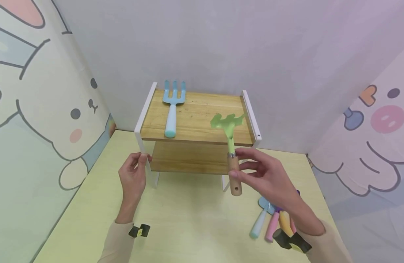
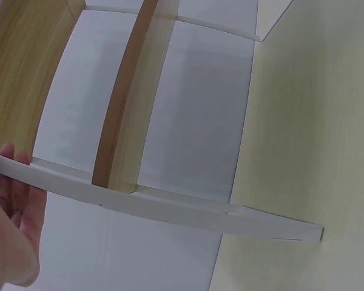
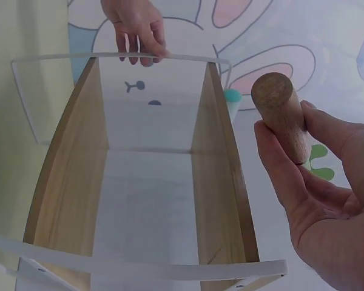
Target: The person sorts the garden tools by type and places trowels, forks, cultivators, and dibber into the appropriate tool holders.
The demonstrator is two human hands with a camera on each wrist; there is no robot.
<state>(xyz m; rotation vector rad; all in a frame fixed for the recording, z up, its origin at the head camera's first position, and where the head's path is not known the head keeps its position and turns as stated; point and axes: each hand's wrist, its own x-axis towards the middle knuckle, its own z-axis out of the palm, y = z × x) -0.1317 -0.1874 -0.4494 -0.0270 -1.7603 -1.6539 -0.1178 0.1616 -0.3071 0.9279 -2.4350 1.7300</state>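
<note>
In my right hand (image 1: 266, 175) I pinch the wooden handle of a small green garden rake (image 1: 229, 126), its head raised in front of the top board's right half. The right wrist view shows that handle (image 3: 282, 115) end-on between thumb and fingers. My left hand (image 1: 134, 177) grips the white left side frame (image 2: 164, 212) of a two-tier wooden shelf (image 1: 202, 109), fingers curled round its edge. On the top board, at the left, lies a light blue garden fork (image 1: 172, 109), tines toward the back.
On the pale table (image 1: 189, 226) at the right, partly behind my right forearm, lie several more garden tools, among them a blue trowel (image 1: 266, 206) and a pink handle (image 1: 272, 226). Cloth walls with a cartoon rabbit (image 1: 67, 102) and pig (image 1: 363, 120) enclose the table.
</note>
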